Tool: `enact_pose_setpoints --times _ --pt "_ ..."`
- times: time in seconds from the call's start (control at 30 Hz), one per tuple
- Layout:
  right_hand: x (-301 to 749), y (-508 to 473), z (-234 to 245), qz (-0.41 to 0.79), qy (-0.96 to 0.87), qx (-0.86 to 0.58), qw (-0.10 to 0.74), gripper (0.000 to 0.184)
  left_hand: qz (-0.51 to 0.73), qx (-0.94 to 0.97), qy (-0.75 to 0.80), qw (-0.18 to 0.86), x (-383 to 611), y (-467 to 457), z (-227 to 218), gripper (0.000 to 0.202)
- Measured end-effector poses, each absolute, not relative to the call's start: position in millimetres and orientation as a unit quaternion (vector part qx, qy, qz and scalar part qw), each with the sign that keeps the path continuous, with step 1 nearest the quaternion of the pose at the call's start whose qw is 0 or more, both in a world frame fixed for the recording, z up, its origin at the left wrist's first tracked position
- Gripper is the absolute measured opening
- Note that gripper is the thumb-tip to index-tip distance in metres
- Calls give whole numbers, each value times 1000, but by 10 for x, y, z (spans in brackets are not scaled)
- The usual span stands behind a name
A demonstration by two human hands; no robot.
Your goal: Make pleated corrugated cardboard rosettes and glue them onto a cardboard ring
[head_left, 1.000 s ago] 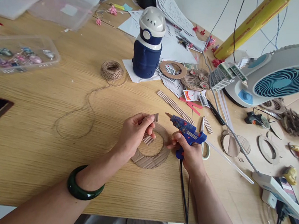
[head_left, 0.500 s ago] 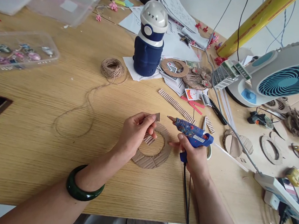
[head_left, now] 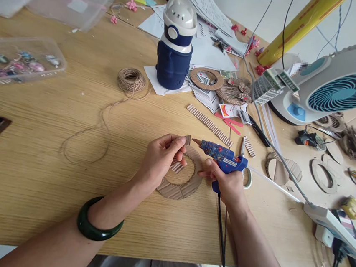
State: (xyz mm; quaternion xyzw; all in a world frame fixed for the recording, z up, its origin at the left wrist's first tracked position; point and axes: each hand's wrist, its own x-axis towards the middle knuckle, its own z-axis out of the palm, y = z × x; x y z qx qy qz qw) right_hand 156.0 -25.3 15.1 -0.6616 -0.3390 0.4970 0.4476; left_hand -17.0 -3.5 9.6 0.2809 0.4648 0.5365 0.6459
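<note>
My left hand (head_left: 167,155) pinches a strip of corrugated cardboard (head_left: 177,166); its short end pokes out past the thumb tip. Beneath that hand a cardboard ring (head_left: 183,190) lies flat on the table, partly covered by the fingers. In my right hand (head_left: 228,179) is a blue hot glue gun (head_left: 220,154), gripped by its handle. Its nozzle points left and is close to the strip's end; whether they touch I cannot tell. A pair of scissors (head_left: 248,179) lies partly behind the glue gun.
Corrugated strips (head_left: 210,125) lie beyond the hands, with a black marker (head_left: 258,130) to their right. A twine ball (head_left: 131,80) and a blue bottle (head_left: 174,62) stand further back. A fan (head_left: 334,93) and a power strip (head_left: 335,231) are at right.
The glue gun in my right hand has moved left, bringing its nozzle nearer the strip's end. My left hand stays nearly still with its pinch. The view has shifted slightly.
</note>
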Motion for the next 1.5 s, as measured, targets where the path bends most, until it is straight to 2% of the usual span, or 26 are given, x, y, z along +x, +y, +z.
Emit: enact_pose_setpoints --times 0.27,0.9,1.17,1.5 --pt "1594 -282 63 477 -373 -660 446 43 530 285 459 654 -176 -38 59 26" --pt "1540 -270 185 494 -355 -665 434 42 536 281 458 650 -184 -28 88 25" --pt "1590 -289 42 478 -371 -658 450 42 509 296 462 663 -195 -44 67 28" --pt "1563 -304 162 487 -371 -635 471 41 510 198 393 739 -183 -15 112 29"
